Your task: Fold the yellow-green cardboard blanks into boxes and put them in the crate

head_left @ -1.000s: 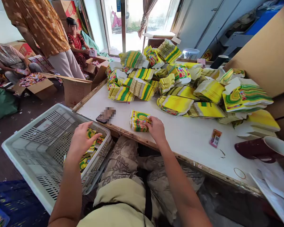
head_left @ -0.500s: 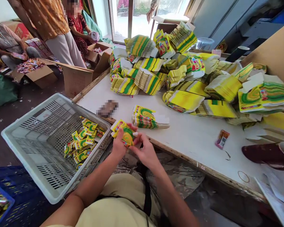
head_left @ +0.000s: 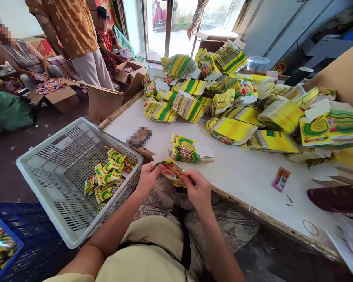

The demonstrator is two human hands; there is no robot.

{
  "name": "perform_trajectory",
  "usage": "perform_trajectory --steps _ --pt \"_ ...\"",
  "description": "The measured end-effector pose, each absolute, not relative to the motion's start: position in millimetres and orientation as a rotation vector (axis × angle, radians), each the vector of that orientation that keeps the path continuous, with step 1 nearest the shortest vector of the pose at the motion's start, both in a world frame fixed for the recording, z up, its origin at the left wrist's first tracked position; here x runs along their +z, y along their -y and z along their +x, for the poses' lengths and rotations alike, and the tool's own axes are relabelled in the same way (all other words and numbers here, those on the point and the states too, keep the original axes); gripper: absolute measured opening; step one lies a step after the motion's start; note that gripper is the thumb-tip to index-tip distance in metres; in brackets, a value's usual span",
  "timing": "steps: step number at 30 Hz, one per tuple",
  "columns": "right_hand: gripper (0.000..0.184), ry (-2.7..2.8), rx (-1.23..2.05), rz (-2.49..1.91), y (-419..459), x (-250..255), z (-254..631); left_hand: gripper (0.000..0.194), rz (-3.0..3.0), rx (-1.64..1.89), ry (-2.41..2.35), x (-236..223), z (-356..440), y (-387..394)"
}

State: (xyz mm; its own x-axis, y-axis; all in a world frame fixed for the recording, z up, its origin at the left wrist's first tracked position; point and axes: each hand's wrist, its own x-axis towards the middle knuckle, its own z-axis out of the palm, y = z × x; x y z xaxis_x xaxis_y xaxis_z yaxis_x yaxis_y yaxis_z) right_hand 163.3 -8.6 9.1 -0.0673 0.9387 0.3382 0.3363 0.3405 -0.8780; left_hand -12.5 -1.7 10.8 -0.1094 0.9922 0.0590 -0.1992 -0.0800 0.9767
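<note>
Between my two hands is a small yellow-and-green printed carton point(head_left: 172, 170), tilted above my lap at the table's front edge. My left hand point(head_left: 149, 175) pinches its left end, thumb on top. At its right end, the fingers of my right hand point(head_left: 197, 187) are closed on it. Just beyond lies a short stack of flat cartons point(head_left: 184, 149) on the white table point(head_left: 232, 166). To my left, a grey plastic crate point(head_left: 54, 176) holds a heap of yellow-green cartons point(head_left: 110, 174).
Piles of bundled flat cartons point(head_left: 191, 103) cover the table's far side. A small wrapped packet point(head_left: 281, 179) and a dark red mug point(head_left: 332, 200) lie at right. A blue crate point(head_left: 32, 235) stands lower left. Several people sit or stand near cardboard boxes point(head_left: 106, 103) at back left.
The carton in my hands has turned, now showing another printed side and a pale flap. My right hand has moved to its right end. The whole view has shifted slightly.
</note>
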Motion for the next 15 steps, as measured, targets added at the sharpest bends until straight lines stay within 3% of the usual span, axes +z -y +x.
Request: perform_trajectory --steps 4,8,10,12,15 --pt "0.017 1.756 0.494 -1.193 4 6 188 0.045 1.418 1.138 -1.063 30 -37 -3" --pt "0.022 1.984 0.166 -1.124 7 7 199 0.090 1.711 0.911 -1.097 50 -50 -4" --pt "0.026 2.066 0.091 -1.008 11 10 196 0.102 1.823 0.702 -1.115 52 -44 -3" --pt "0.029 2.101 0.096 -0.903 17 12 188 0.097 1.875 0.496 -1.123 49 -34 0" --pt "0.034 1.891 0.176 -0.932 23 8 174 0.072 1.832 0.449 -1.235 40 -20 6"
